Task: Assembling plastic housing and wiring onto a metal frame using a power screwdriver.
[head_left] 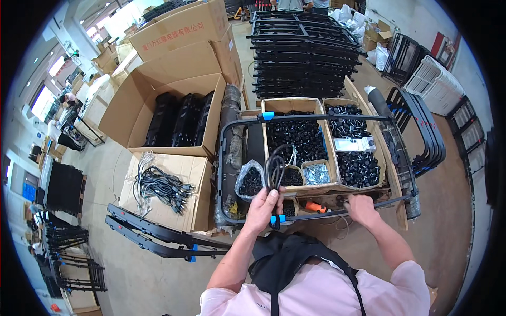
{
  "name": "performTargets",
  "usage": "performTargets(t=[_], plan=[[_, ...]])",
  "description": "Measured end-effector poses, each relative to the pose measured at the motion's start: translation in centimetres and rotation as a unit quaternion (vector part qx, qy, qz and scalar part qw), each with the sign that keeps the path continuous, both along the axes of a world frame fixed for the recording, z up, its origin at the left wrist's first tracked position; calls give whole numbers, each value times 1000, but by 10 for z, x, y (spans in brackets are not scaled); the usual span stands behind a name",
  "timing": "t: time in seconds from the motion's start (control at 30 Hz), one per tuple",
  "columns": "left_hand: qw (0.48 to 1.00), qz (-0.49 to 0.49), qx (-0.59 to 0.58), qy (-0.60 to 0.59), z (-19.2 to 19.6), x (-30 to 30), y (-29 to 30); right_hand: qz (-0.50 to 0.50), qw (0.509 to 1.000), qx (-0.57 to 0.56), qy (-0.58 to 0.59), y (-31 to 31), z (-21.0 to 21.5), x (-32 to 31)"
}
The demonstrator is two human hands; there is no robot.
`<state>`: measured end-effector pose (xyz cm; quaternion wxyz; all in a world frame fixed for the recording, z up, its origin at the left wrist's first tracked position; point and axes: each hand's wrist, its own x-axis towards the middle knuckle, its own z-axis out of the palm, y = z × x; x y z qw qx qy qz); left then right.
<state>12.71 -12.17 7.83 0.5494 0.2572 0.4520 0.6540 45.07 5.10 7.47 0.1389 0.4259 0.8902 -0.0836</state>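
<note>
My left hand (262,209) is closed round a coiled black cable (275,171), whose loops stand up above the thumb. It is over the near bar of a black metal frame (240,122), which lies across compartments of small parts. Blue tape (269,116) wraps the frame's far bar, and more shows on the near bar beside my left hand. My right hand (362,208) is curled at the near bar farther right, and what its fingers hold is hidden. An orange-bodied tool (316,207) lies between my hands, below the wooden tray's near edge.
Black knobs (295,137) and silver screws (317,174) fill the tray compartments, with a white box (352,145) on top. Left stand an open carton (124,113) of black parts and a carton bearing bundled cables (163,187). Stacked black frames (305,58) rise behind.
</note>
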Motion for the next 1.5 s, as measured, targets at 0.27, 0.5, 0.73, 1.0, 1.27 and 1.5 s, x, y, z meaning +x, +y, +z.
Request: performTargets(t=[0.27,0.5,0.73,1.0,1.27,1.5], plan=[[986,-124,-74,86,-12,37,39,-172,613,-488,597,50,43,-165],[988,-126,-86,0,-19,69,72,-281,504,-548,605,71,61,-222],[977,-147,-89,-130,3,76,63,-386,493,-472,621,140,48,-216],[979,-111,-140,-98,21,105,35,-394,474,-469,633,170,38,-197],[985,-67,-152,-52,33,130,3,-350,497,-461,647,186,63,-203],[942,3,-229,244,26,152,-19,-283,546,-483,624,172,63,-214]])
